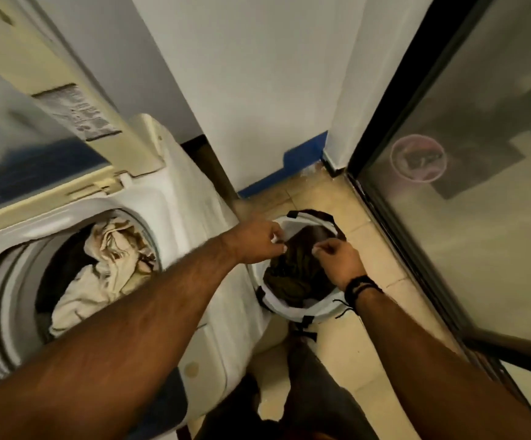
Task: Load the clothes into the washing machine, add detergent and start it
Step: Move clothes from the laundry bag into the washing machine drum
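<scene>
Clothes (292, 271) dark, heaped in laundry basket (289, 308) on floor, directly under both grips. Left hand (257, 241) and right hand (341, 260) pinched shut on top garment. Washing machine (194, 249) left of grips, lid up, pale cloth (99, 265) already in drum. Loading step. Next, probably: lift, carry left, drop into drum.

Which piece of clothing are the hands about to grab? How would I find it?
Start at the big white top-loading washing machine with its lid up. On the tiled floor to its right stands a round white fabric hamper with black trim. Inside lies the dark olive-brown garment, below both the left hand and right hand; unlike the cream cloth in the drum, it is dark.
</scene>
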